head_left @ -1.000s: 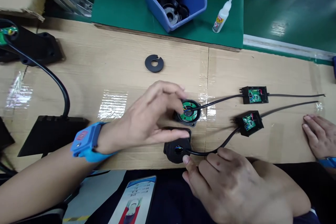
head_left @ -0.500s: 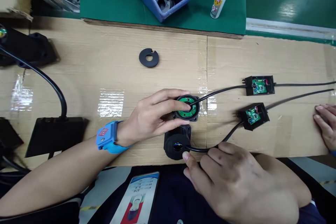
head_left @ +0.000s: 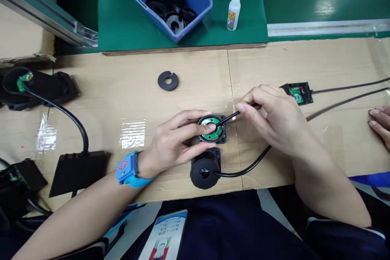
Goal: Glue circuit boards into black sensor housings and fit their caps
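Cardboard-covered tabletop [head_left: 122, 93], left hand [head_left: 169, 140], grip clasping the round housing [head_left: 223, 137]; right hand [head_left: 274, 118] pinching its black cable [head_left: 230, 117]; far bottle [head_left: 234, 11], label blurred.

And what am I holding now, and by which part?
Your right hand pinches the black cable, a little way out from the round housing. Your left hand appears to grip that housing across its rim, partly covering the green circuit board.
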Demonstrator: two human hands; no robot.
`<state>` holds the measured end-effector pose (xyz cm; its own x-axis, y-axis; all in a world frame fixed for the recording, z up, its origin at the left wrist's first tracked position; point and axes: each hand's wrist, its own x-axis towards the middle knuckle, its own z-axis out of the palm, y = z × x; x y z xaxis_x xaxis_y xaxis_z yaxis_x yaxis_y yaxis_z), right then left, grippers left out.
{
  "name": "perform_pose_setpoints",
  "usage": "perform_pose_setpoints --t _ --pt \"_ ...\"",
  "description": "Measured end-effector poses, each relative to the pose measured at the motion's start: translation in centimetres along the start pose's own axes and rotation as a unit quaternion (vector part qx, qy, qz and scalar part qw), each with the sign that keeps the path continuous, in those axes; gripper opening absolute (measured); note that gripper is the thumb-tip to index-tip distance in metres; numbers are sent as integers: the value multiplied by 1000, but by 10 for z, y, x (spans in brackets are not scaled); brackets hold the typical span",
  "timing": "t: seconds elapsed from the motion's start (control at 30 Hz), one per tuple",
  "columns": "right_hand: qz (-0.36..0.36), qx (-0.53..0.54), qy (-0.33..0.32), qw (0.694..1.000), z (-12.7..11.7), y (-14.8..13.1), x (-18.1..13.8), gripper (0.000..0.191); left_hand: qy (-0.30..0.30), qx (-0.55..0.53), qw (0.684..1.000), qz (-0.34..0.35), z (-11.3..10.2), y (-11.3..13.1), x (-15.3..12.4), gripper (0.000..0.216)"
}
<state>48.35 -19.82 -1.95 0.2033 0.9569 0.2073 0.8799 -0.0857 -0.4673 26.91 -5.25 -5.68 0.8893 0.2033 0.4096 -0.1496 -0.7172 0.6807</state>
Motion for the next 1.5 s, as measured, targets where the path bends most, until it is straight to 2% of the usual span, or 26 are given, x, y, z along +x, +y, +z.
perform_pose_setpoints --t 0.07,0.17,0.37,0.47,0.57,0.6,0.7,0.8,0.9,1.0,1.13,1.23,1.3,1.4,1.5 --pt "-23 29 24 999 -4 -8 -2 23 9 17 1000 14 1 1 0 33" --pt "-59 7 45 997 -12 -20 -5 17 18 34 999 13 3 5 -2 29" --pt "-85 -36 22 995 -21 -24 -10 13 12 24 1000 8 6 7 -5 32" --pt "-86 -43 17 995 -22 -22 -11 16 30 53 998 -20 -13 2 2 34" --pt "-82 -44 18 995 -21 -21 -14 20 96 172 974 -114 -45 -9 15 25" --pt "-80 -42 18 996 -20 -22 -15 20 91 210 963 -145 -55 -14 20 25" --pt "-79 -34 16 996 -20 -23 -17 18 -5 287 937 -197 -73 -32 30 41" --pt "-82 -26 3 996 -22 -24 -18 12 -80 327 910 -243 -71 -52 38 53" --pt "-76 -21 -13 997 -24 -23 -18 12 -116 333 890 -288 -64 -62 42 46" --pt "-65 -13 -24 997 -24 -21 -17 13 -96 312 912 -249 -66 -54 43 37" --pt "-56 12 -37 998 -24 -17 -16 11 -50 190 965 -176 -77 -16 42 40" --pt "-49 23 -38 998 -24 -15 -14 12 -96 98 981 -136 -78 16 42 42" --pt "-37 33 -41 998 -23 -13 -13 13 -132 84 982 -109 -74 28 41 44" --pt "-24 50 -46 997 -22 -12 -12 13 -155 96 980 -83 -64 35 40 41" --pt "-19 61 -47 997 -22 -13 -11 13 -173 94 977 -84 -55 34 40 37"
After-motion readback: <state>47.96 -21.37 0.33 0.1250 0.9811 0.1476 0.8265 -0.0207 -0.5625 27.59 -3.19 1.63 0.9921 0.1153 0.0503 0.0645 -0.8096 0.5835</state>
